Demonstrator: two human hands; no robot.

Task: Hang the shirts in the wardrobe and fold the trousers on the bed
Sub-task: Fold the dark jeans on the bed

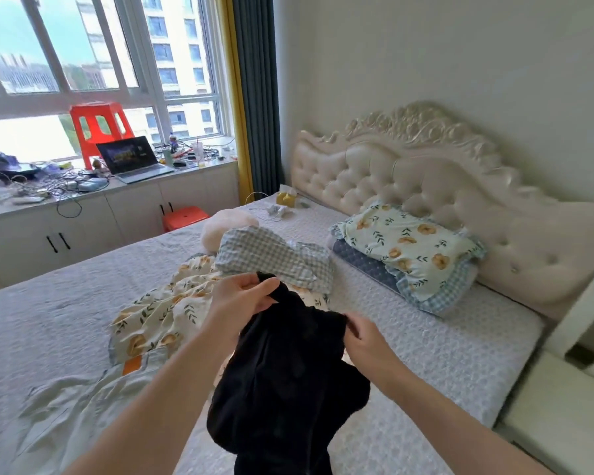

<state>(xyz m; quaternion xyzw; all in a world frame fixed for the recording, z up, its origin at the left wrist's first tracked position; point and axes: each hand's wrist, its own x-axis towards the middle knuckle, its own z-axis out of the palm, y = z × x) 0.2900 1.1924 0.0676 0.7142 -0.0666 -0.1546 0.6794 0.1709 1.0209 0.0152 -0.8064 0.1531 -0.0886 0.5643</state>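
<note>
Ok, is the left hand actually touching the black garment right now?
Touching. The head view shows the left hand pinching the top of the black garment, its fingers and thumb closed on the cloth.

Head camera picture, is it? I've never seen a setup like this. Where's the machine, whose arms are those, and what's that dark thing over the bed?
There is no machine here: a person wears one wide-angle camera on the head, looking forward and down, so the arms are their own. The left hand and right hand each pinch the upper edge of a black garment, holding it up over the bed; shirt or trousers, I cannot tell. On the bed lie a floral quilt, a checked pillow and a floral pillow by the headboard. A laptop stands open on the window counter.
</note>
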